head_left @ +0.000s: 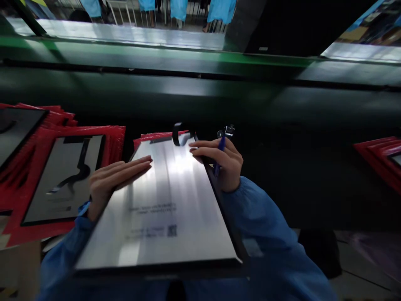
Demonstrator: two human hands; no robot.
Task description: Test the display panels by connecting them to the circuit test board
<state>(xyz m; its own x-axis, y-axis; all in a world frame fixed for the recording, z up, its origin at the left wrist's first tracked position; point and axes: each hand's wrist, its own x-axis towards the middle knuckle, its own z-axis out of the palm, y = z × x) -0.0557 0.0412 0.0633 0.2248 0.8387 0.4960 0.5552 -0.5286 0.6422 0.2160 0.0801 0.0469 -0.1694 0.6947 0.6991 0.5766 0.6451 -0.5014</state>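
"Blue cloth sleeves (260, 225) are stretching forward; where's the flat, glossy silver rectangular panel (163, 200) lying?"

"Right under both hands: the left hand (120, 182) is pressing spread on it, the right hand (219, 161) curling around a slim blue pen (222, 146) at its right edge."

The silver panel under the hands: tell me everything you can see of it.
The panel is a flat rectangular sheet with a glossy, metal-looking silver face streaked with reflected light and a dark edge on its right and near sides. Small dark print and a QR code sit toward the near end. Its far end lies over red-edged items, beside a black loop. The left hand rests flat on it; the right hand, holding a blue pen, touches it near the far right corner.
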